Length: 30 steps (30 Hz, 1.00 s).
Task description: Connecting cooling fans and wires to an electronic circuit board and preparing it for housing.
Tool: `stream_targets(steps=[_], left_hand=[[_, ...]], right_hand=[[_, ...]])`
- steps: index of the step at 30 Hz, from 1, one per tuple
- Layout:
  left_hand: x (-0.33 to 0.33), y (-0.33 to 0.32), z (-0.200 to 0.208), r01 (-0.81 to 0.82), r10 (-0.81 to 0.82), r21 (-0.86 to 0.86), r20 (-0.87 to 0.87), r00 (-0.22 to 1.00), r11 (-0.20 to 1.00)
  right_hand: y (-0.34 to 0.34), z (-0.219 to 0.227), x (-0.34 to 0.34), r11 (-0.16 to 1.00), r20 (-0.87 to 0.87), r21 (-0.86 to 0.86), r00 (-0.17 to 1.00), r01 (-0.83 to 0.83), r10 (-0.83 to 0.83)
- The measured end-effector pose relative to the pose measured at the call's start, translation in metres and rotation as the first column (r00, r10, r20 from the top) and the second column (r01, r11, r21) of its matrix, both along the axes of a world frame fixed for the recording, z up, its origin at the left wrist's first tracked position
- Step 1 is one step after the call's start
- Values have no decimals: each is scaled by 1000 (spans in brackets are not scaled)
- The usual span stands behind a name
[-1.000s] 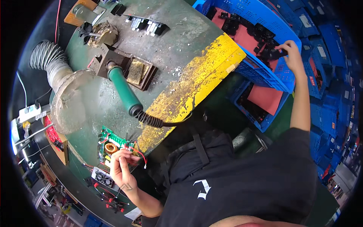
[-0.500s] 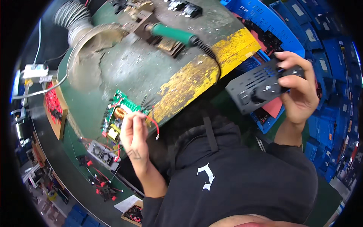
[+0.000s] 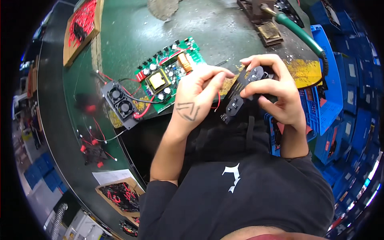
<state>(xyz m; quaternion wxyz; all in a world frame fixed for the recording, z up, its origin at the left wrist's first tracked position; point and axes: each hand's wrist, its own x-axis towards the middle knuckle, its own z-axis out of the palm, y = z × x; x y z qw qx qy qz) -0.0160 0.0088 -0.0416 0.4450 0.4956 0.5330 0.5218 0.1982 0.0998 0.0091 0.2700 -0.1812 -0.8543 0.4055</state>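
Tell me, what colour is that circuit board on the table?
Green, seen in the head view: the circuit board.

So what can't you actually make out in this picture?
- Head view: the middle of the black panel is covered by the right hand and the left hand.
- Whether the left fingertips pinch a wire or only touch the panel is too small to tell.
- The green circuit board has its near edge hidden behind the left hand.
- The soldering iron is cut off by the picture's top rim.

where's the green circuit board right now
In the head view the green circuit board lies on the green table, upper centre, just beside the left hand, with a black twin-fan unit wired alongside.
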Motion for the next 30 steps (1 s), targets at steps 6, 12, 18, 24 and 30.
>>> stream_targets(steps=[6, 12, 18, 24, 30], left_hand=[[-7, 2, 17, 130, -114, -210, 86, 990, 969], [7, 6, 11, 111, -2, -219, 444, 896, 969], [7, 6, 11, 11, 82, -255, 353, 932, 967], [18, 8, 6, -164, 225, -170, 453, 863, 972], [22, 6, 7, -245, 303, -189, 404, 863, 951]], right_hand=[[17, -10, -18, 994, -2, 85, 997, -75, 75], [18, -35, -25, 988, -236, -123, 970, -95, 64], [24, -34, -33, 977, -181, -143, 974, -159, 132], [12, -39, -50, 814, -368, -572, 918, -97, -149], [-11, -62, -55, 707, -232, -707, 954, -30, -191]])
